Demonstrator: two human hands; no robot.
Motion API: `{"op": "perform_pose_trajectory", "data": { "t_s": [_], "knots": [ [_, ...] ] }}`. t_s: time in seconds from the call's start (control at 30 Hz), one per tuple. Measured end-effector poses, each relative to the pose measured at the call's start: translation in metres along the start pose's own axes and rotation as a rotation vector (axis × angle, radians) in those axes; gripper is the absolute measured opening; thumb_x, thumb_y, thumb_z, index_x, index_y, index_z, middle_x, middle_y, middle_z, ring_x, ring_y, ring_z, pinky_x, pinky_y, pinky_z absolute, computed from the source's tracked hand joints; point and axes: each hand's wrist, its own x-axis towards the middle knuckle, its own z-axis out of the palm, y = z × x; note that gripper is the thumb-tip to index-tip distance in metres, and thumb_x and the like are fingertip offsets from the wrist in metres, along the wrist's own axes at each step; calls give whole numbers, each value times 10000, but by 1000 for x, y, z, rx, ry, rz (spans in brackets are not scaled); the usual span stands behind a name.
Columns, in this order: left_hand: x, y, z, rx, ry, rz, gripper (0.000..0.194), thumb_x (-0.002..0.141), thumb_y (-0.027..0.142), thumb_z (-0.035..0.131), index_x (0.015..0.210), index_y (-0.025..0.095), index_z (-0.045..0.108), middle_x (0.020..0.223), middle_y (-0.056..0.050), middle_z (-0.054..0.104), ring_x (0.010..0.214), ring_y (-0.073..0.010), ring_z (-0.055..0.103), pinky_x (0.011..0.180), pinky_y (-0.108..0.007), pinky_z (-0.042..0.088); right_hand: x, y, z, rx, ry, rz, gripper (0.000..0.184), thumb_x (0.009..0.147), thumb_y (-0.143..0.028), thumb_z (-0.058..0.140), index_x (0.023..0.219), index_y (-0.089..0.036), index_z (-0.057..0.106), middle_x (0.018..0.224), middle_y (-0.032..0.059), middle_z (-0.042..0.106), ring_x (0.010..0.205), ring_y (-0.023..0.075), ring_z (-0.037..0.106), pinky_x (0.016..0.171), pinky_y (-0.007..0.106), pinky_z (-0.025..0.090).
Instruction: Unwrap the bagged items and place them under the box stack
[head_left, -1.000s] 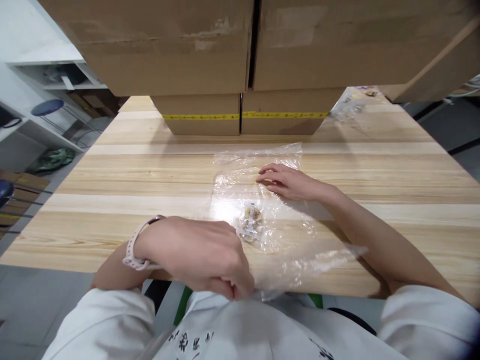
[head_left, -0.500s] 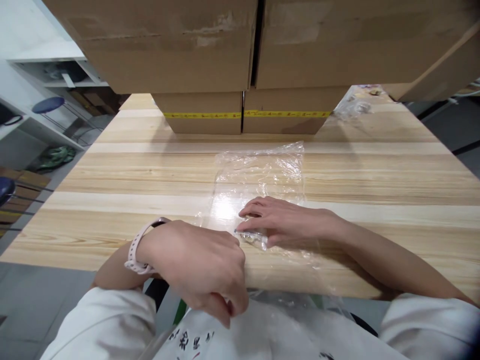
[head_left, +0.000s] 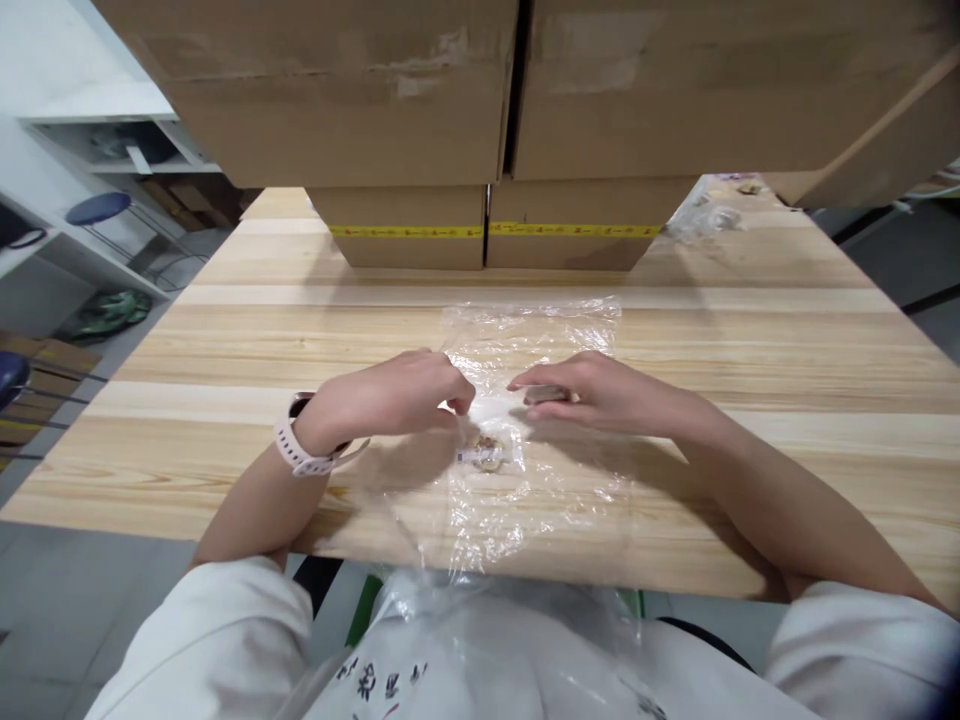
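Observation:
A clear plastic bag (head_left: 525, 480) lies flat on the wooden table (head_left: 225, 330) in front of me, its near end hanging over the edge onto my lap. Inside it sits a small yellowish packet (head_left: 486, 452). My left hand (head_left: 390, 395), with a pale pink watch on the wrist, is curled with fingertips pinched on the plastic just above the packet. My right hand (head_left: 592, 392) rests on the bag a little to the right, fingers bent and pressing the film.
Stacked cardboard boxes (head_left: 487, 110) with yellow tape fill the far side of the table. Another crumpled clear bag (head_left: 701, 215) lies at the far right. White shelving (head_left: 75, 180) and a stool stand off to the left.
My left hand rose from the table's near edge to the bag's middle. My right hand shifted up and right off the packet. The bag slid slightly toward me.

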Motion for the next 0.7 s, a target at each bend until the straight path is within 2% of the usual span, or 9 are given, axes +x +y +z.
{"op": "perform_pose_trajectory", "data": {
  "t_s": [0.1, 0.2, 0.3, 0.37, 0.5, 0.63, 0.7],
  "knots": [
    [8, -10, 6, 3, -13, -28, 232, 861, 140, 706, 1086, 192, 734, 1022, -64, 771, 915, -219, 683, 773, -299, 421, -1, -13, 4, 169, -84, -28, 355, 928, -484, 723, 1196, -253, 749, 1004, 11, 776, 826, 167, 694, 723, 277, 483],
    [16, -12, 10, 18, -22, 14, 324, 837, 135, 707, 1155, 188, 677, 1222, -90, 714, 1032, -242, 656, 819, -309, 438, 2, -19, 24, 188, -142, -88, 238, 924, -442, 737, 1061, -251, 766, 1259, 42, 709, 1080, 206, 674, 939, 338, 505],
    [22, -14, 16, 37, -1, 60, 396, 830, 185, 705, 1219, 184, 629, 1437, -132, 586, 1212, -299, 581, 925, -359, 462, 5, -14, 41, 64, -156, -143, 165, 944, -414, 713, 996, -265, 761, 1548, 47, 523, 1387, 288, 492, 1148, 476, 395],
    [26, -17, 21, 60, -7, 115, 503, 817, 207, 721, 1301, 183, 589, 1553, -156, 486, 1361, -338, 481, 1061, -426, 427, 5, -10, 44, 23, -199, -180, 185, 956, -427, 697, 1056, -284, 761, 1596, 49, 477, 1486, 309, 380, 1207, 532, 321],
    [31, -21, 29, 98, -20, 164, 665, 781, 221, 763, 1404, 208, 529, 1652, -157, 378, 1512, -358, 323, 1209, -516, 302, 3, -6, 39, 11, -315, -208, 264, 981, -421, 665, 1212, -314, 735, 1557, 58, 516, 1490, 290, 380, 1215, 503, 313],
    [34, -17, 32, 104, -65, 138, 699, 746, 194, 778, 1405, 201, 542, 1645, -178, 388, 1515, -395, 326, 1200, -574, 311, 5, -9, 40, 40, -339, -218, 246, 987, -366, 663, 1213, -306, 740, 1324, 61, 625, 1284, 248, 517, 1096, 423, 421],
    [35, -18, 35, 115, -78, 129, 737, 744, 199, 778, 1432, 206, 515, 1657, -186, 366, 1526, -405, 306, 1191, -595, 317, 6, -10, 42, 59, -337, -242, 238, 988, -340, 666, 1208, -293, 747, 1220, 59, 642, 1220, 232, 532, 1048, 394, 441]
  ]
}}
